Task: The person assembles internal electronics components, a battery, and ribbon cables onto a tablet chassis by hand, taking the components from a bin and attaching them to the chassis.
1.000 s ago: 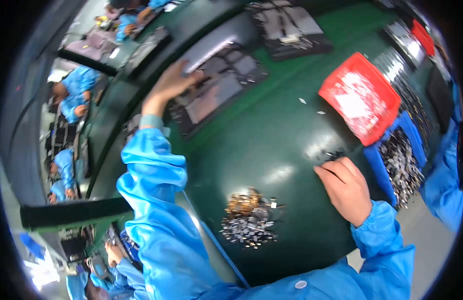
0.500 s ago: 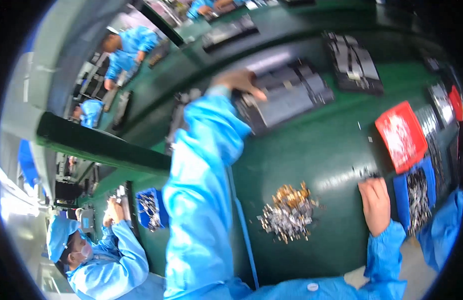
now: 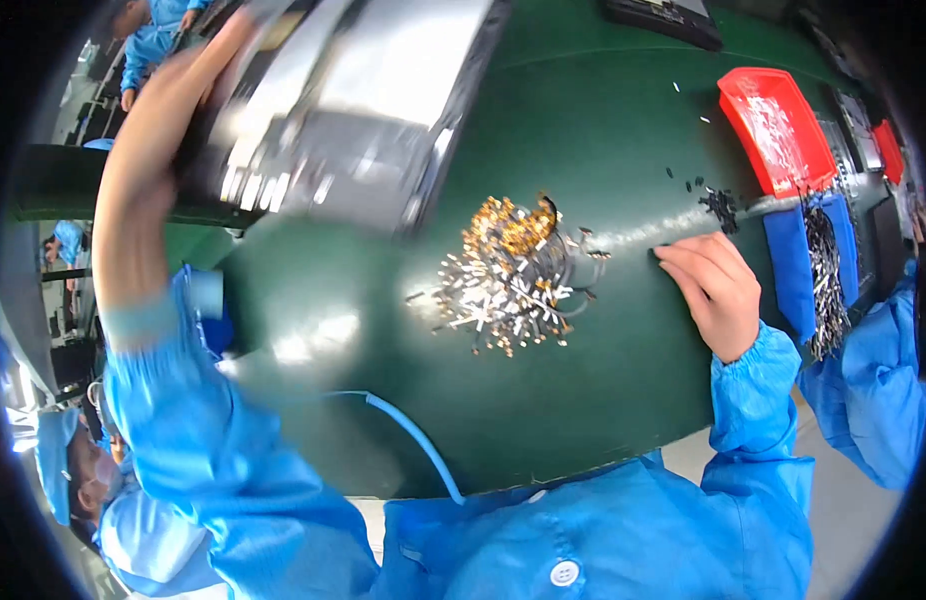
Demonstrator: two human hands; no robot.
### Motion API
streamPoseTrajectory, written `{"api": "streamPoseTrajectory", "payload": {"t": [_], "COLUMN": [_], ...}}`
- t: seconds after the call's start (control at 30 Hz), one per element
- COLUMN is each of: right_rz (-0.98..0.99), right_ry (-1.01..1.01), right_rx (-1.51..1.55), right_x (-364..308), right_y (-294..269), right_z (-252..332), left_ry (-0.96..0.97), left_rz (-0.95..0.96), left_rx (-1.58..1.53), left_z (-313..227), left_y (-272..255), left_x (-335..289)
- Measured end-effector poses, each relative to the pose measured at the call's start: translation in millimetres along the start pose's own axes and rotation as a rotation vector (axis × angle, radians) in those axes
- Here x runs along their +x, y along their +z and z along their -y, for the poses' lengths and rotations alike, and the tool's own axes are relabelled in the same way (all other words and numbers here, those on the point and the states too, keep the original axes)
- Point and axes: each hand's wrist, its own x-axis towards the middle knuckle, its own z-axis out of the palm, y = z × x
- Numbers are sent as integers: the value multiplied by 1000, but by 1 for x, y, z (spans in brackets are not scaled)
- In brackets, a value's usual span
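Note:
At the upper left, my left hand (image 3: 223, 60) is blurred but closed on the edge of a large flat black tray-like panel (image 3: 373, 160) with silvery surfaces. The panel looks lifted and slanted, smeared by motion. On the right, my right hand (image 3: 718, 285) rests at the green table (image 3: 603, 370), thumb and fingers pinched on a small black piece (image 3: 659, 253). Between the hands lies a pile of small parts (image 3: 503, 290), gold-coloured at the far side, silver and white nearer, with thin black leads. Beyond my right fingers are loose small black pieces (image 3: 719, 207).
Beside my right hand stand a red bin (image 3: 738, 122) of whitish bits and a blue bin (image 3: 788, 265) of thin silver-and-black parts. A blue cord (image 3: 413, 430) crosses the table's near edge. A co-worker (image 3: 68, 460) sits left; another blue sleeve (image 3: 873, 370) is at right. Another black panel (image 3: 673, 15) lies far off.
The black panel has come nearer and to the left with my left hand, now tilted. My view has shifted. My right hand remains low at the right, fingertips pinched.

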Motion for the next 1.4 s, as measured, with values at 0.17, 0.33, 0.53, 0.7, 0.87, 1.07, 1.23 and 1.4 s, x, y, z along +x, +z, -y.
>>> {"api": "streamPoseTrajectory", "payload": {"t": [0.17,0.33,0.53,0.7,0.87,1.07,1.23,1.4], "right_rz": [82,19,106,86,0,20,42,148], "right_ry": [-55,175,143,87,125,414,331,304], "right_rx": [68,130,117,38,-18,86,227,197], "right_x": [-7,-10,-7,-5,0,-2,5,5], "right_y": [-2,-13,-7,-4,2,-5,-5,-12], "right_z": [-1,4,4,4,7,-4,-2,-7], "left_ry": [-287,-449,-503,-445,-131,407,597,797], "left_rz": [-362,-472,-364,-219,-397,62,127,164], "left_rx": [-148,-397,-388,-237,1070,543,696,805], "left_z": [95,163,192,226,132,15,14,24], "left_y": [-14,-8,1,-22,24,123,184,199], "left_x": [-148,-248,-254,-253,-225,-162,-114,-104]}}
